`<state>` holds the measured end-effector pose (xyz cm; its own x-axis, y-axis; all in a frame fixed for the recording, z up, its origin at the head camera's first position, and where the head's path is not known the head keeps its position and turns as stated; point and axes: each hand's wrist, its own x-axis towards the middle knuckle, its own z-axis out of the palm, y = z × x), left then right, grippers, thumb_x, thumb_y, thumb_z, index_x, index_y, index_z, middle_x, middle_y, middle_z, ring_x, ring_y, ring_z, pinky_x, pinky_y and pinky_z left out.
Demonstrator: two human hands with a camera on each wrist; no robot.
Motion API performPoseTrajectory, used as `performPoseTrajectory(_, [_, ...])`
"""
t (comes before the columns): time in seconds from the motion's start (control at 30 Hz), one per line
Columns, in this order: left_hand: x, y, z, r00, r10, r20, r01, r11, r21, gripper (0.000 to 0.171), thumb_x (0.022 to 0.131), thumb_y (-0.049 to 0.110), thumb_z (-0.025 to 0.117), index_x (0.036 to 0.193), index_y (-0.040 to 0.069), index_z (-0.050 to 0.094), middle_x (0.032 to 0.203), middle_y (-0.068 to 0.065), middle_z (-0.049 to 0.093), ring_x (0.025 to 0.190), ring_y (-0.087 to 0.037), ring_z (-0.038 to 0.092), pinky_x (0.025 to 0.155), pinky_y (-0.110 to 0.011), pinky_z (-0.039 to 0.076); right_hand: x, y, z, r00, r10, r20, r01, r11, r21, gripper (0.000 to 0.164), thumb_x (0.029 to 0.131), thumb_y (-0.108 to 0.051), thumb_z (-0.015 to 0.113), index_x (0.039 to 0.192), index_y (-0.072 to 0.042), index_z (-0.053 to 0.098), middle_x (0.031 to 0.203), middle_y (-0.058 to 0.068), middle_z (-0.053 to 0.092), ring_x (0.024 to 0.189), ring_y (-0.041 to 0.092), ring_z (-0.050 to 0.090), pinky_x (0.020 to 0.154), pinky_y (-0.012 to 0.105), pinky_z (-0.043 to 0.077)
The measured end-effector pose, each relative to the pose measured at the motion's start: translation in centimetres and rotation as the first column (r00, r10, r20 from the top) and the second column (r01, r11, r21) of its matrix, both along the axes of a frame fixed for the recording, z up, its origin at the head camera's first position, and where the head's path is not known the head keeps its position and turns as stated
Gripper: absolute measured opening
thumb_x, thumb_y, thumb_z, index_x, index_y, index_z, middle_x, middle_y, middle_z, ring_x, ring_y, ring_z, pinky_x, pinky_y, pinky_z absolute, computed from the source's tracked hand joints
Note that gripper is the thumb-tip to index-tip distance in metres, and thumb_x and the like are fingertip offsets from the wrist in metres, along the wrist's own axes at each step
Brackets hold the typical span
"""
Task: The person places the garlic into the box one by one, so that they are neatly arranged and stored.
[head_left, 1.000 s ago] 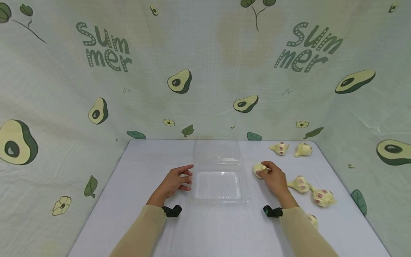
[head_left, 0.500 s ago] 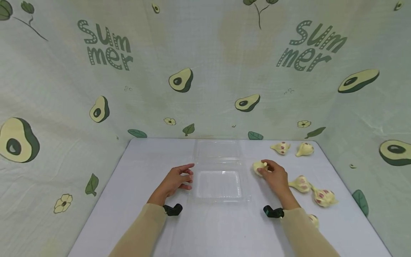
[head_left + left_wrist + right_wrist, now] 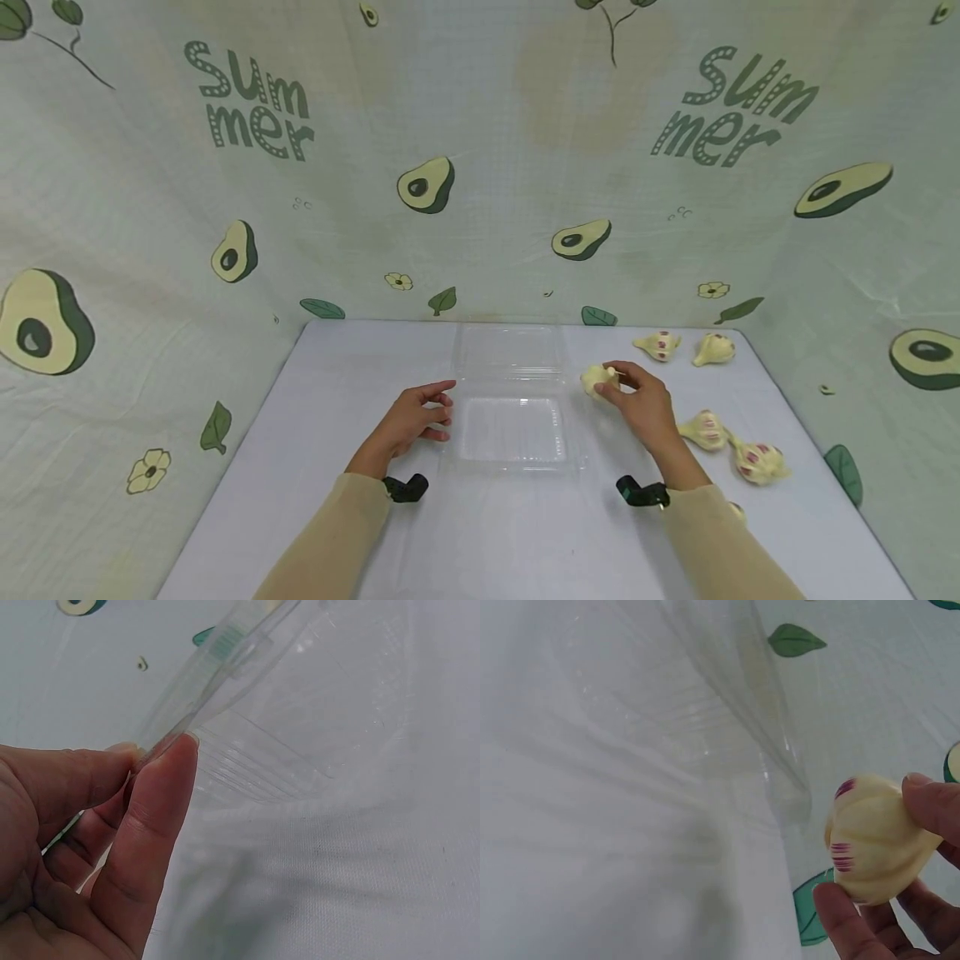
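Note:
A clear plastic clamshell box [image 3: 512, 429] lies with its lid [image 3: 510, 350] folded back in the middle of the white table. My left hand [image 3: 412, 422] is at the box's left side; in the left wrist view its fingertips [image 3: 169, 776] pinch the clear rim [image 3: 187, 712]. Just right of the box, my right hand [image 3: 647, 408] holds a garlic bulb [image 3: 598, 381] between thumb and fingers. In the right wrist view that garlic bulb [image 3: 877, 840] is cream with purple streaks, and the fingers partly cover it.
Two garlic bulbs [image 3: 712, 349] lie at the table's back right corner. Another pair [image 3: 759, 462] rests beyond my right wrist, and one more [image 3: 738, 512] is mostly hidden behind the right sleeve. An avocado-print cloth [image 3: 495, 108] hangs around the table's back and sides.
My right hand has moved the garlic bulb slightly up and leftward, closer to the box. My left hand stays at the box's left side. The whole head view has shifted slightly.

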<state>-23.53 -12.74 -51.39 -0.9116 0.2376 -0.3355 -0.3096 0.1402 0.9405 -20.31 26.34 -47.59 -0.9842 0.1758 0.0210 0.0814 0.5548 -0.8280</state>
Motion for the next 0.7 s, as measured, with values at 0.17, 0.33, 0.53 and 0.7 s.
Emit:
performPoseTrajectory(0.17, [0.0, 0.0, 0.0, 1.0, 0.004, -0.003, -0.004, 1.0, -0.005, 0.058, 0.099, -0.004, 0.068, 0.153, 0.016, 0.059, 0.115, -0.009, 0.06, 0.086, -0.019, 0.067, 0.067, -0.033, 0.067, 0.1, -1.1, 1.3, 0.998, 0.063, 0.009, -0.062, 0.995, -0.081, 0.047, 0.099, -0.024, 0.077, 0.141, -0.008, 0.063, 0.148, 0.017, 0.059, 0.142, 0.038, 0.051, 0.112, 0.057, 0.051])
performPoseTrajectory(0.33, [0.0, 0.0, 0.0, 1.0, 0.007, -0.004, -0.007, 1.0, -0.012, 0.058, 0.099, -0.004, 0.068, 0.152, 0.017, 0.059, 0.115, -0.009, 0.06, 0.086, -0.019, 0.067, 0.067, -0.033, 0.067, 0.0, -2.6, 2.2, 0.993, 0.115, -0.028, -0.118, 0.986, -0.122, 0.042, 0.098, -0.018, 0.078, 0.137, -0.007, 0.066, 0.144, 0.016, 0.062, 0.138, 0.035, 0.053, 0.112, 0.052, 0.05])
performPoseTrajectory(0.53, [0.1, 0.1, 0.1, 1.0, 0.008, -0.006, -0.009, 1.0, -0.018, 0.058, 0.099, -0.004, 0.068, 0.152, 0.016, 0.059, 0.115, -0.01, 0.06, 0.086, -0.019, 0.066, 0.067, -0.033, 0.067, -0.3, -4.7, 3.0, 0.984, 0.163, -0.075, -0.172, 0.976, -0.13, 0.041, 0.096, -0.018, 0.08, 0.133, -0.007, 0.069, 0.14, 0.015, 0.066, 0.134, 0.033, 0.057, 0.108, 0.046, 0.052])
performPoseTrajectory(0.7, [0.2, 0.1, 0.3, 1.0, 0.004, -0.006, -0.005, 1.0, -0.015, 0.059, 0.098, -0.005, 0.068, 0.153, 0.015, 0.058, 0.116, -0.01, 0.06, 0.086, -0.019, 0.066, 0.067, -0.034, 0.067, -0.5, -6.3, 3.5, 0.976, 0.202, -0.086, -0.213, 0.965, -0.155, 0.039, 0.096, -0.017, 0.08, 0.132, -0.008, 0.07, 0.14, 0.014, 0.066, 0.133, 0.033, 0.057, 0.107, 0.048, 0.053])
